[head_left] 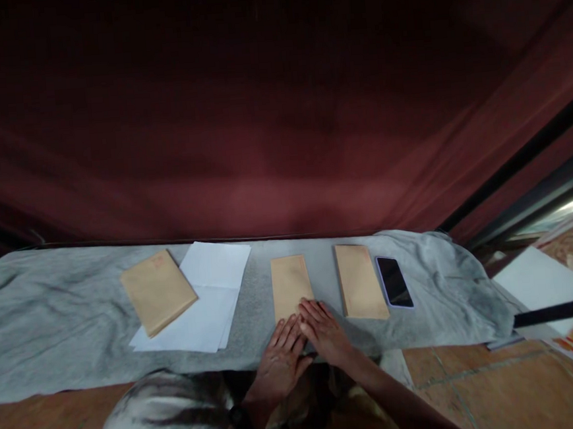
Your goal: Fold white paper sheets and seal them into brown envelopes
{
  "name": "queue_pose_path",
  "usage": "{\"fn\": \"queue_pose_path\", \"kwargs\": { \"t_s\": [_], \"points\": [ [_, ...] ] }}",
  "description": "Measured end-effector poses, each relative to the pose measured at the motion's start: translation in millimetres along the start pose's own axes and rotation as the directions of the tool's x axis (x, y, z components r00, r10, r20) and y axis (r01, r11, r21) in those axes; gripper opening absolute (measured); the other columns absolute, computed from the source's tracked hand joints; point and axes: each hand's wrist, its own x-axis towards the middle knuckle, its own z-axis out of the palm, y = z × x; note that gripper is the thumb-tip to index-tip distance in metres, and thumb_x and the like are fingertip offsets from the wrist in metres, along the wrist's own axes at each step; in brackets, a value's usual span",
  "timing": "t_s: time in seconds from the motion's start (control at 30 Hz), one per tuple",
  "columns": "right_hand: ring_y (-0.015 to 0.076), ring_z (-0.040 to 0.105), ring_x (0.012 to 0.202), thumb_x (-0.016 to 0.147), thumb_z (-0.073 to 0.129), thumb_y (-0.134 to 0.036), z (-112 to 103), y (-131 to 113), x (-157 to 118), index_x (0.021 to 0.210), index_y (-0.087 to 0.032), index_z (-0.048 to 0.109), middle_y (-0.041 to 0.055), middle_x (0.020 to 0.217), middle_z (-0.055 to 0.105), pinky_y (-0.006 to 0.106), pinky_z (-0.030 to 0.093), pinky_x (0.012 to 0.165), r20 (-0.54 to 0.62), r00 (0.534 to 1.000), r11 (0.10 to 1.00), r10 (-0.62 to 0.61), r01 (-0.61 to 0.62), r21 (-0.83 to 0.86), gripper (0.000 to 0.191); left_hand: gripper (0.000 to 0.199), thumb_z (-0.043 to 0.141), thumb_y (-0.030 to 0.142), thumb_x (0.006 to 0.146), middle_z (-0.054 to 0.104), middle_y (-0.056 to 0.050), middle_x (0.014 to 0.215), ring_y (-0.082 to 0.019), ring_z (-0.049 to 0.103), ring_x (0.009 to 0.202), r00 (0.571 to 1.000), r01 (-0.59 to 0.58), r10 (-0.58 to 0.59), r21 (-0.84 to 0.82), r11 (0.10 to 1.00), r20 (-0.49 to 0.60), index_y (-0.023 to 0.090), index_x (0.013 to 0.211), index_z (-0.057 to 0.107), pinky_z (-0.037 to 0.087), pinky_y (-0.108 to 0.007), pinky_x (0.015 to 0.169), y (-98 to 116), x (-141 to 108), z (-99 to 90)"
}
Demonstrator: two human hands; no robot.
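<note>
Envelope (pixel 290 281) centred on desk (pixel 246 336), bare cloth both sides; left hand (pixel 278 364), right hand (pixel 328 335) flat on near edge, fingers narrowly spaced.

The bench (pixel 91 322) carries a cloth (pixel 251 270), and all listed items lie on that cloth. At the left end, a stack of envelopes (pixel 158 292) rests partly on the paper sheets (pixel 213 286), covering their left portion. The sheets extend to the right of the stack. The middle envelope (pixel 290 283) lies right of the sheets, apart from them. Further right lies the right-hand envelope pile (pixel 360 281). The phone (pixel 395 282) lies just beside that pile, on its right side. The partition (pixel 273 176) stands behind the bench, along its far edge.
</note>
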Motion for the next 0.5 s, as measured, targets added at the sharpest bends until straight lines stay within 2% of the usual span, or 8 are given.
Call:
{"fn": "queue_pose_path", "kwargs": {
  "t_s": [0.1,0.27,0.4,0.5],
  "points": [
    [0.0212,0.037,0.148,0.106,0.036,-0.029,12.2,12.9,42.5,0.156,-0.020,0.037,0.0091,0.159,0.040,0.047,0.034,0.121,-0.013,0.999,0.999,0.038,-0.038,-0.017,0.051,0.058,0.048,0.057,0.098,0.049,-0.009,0.154,-0.030,0.042,0.144,1.000,0.011,-0.012,0.044,0.999,0.010,0.026,0.146,0.050,0.030,-0.054,0.121,7.6,4.5,4.4],
    [0.0238,0.033,0.150,0.106,0.035,-0.037,24.1,30.1,100.6,0.155,-0.010,0.036,0.0155,0.160,0.038,0.047,0.027,0.123,-0.018,0.983,0.983,0.182,-0.183,-0.034,0.055,0.064,0.049,0.058,0.097,0.039,-0.006,0.161,-0.035,0.037,0.147,0.996,0.081,-0.077,0.115,0.990,-0.034,0.034,0.155,0.035,0.030,-0.060,0.118,22.3,9.4,7.5],
    [0.0258,0.035,0.149,0.107,0.034,-0.038,23.7,37.5,117.4,0.153,-0.007,0.038,0.0186,0.160,0.036,0.047,0.025,0.123,-0.019,0.966,0.964,0.260,-0.260,-0.049,0.055,0.062,0.050,0.053,0.098,0.039,-0.004,0.162,-0.035,0.038,0.146,0.997,0.080,-0.080,0.116,0.990,-0.009,0.036,0.155,0.035,0.034,-0.059,0.116,24.5,9.9,1.1],
    [0.0267,0.034,0.149,0.107,0.033,-0.038,22.9,37.6,109.8,0.153,-0.006,0.039,0.0186,0.160,0.036,0.047,0.026,0.122,-0.027,0.968,0.967,0.249,-0.250,-0.047,0.056,0.060,0.049,0.054,0.098,0.041,-0.005,0.160,-0.032,0.040,0.145,0.997,0.071,-0.072,0.101,0.992,0.009,0.036,0.154,0.036,0.033,-0.059,0.118,22.5,10.0,-0.5]
  ]
}}
